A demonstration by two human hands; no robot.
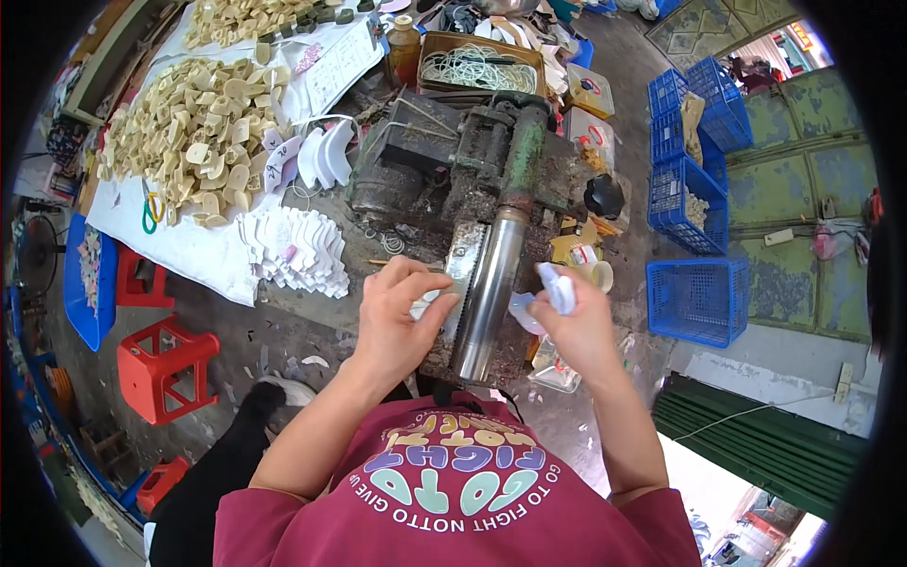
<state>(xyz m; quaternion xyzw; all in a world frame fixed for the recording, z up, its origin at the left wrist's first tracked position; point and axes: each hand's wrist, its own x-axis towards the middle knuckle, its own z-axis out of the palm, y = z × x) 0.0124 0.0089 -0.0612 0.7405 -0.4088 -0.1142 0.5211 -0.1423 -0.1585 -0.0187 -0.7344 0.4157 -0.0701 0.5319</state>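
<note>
Blue plastic tub point(87, 283) at far left, small scraps inside. Red stools point(156, 373) on the floor just right of it. Next, a white sheet point(132, 230) on the table, with a big loose heap of beige pieces point(189, 132). White cut pieces point(295, 250) overlap in rows at the sheet's near right corner.

My left hand point(402, 307) is just left of the metal roller point(491, 298), thumb and forefinger curved toward each other. A small white piece point(423, 304) shows inside that loop; can't tell if I'm pinching it. Dark, grimy machine point(463, 156) in the middle, its shiny roller pointing at me, between my two hands.

My right hand point(578, 318) is right of the roller, fingers closed on a white bundle point(559, 291). A pale curved piece point(522, 310) sticks out on the thumb side, near the roller; grip on it unclear. Black knob point(605, 196) beyond that hand. Far right: blue baskets point(697, 300), then a worn green door point(789, 241).
</note>
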